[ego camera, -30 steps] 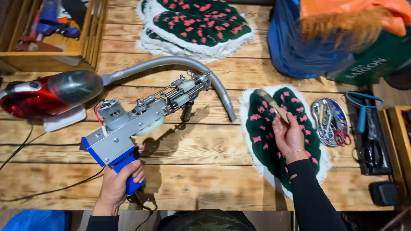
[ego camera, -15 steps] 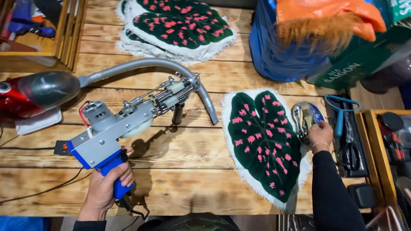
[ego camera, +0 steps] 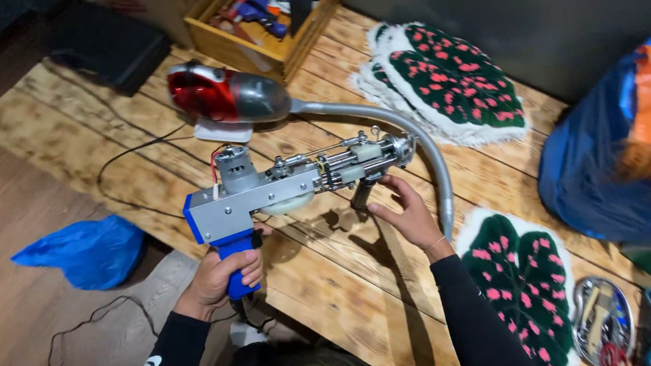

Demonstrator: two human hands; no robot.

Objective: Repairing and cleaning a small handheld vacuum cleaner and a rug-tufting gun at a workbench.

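My left hand (ego camera: 219, 279) grips the blue handle of a grey metal tufting gun (ego camera: 295, 180), holding it above the wooden table (ego camera: 112, 135). My right hand (ego camera: 408, 213) touches the gun's black front handle under its nose, fingers curled round it. A green leaf-shaped rug with pink spots (ego camera: 530, 288) lies flat to the right of my right arm. A stack of similar rugs (ego camera: 450, 80) lies at the far side of the table.
A red and grey hand vacuum (ego camera: 228, 96) with a curved grey tube (ego camera: 428, 156) lies behind the gun. A wooden crate (ego camera: 256, 26) of tools stands at the back. A blue bag (ego camera: 614, 159), a round tin (ego camera: 601, 321) with scissors, and a blue plastic bag (ego camera: 80, 249) on the floor.
My right hand left the tin at the right and came over to the gun's front handle. The view swung left and the gun is lifted higher.
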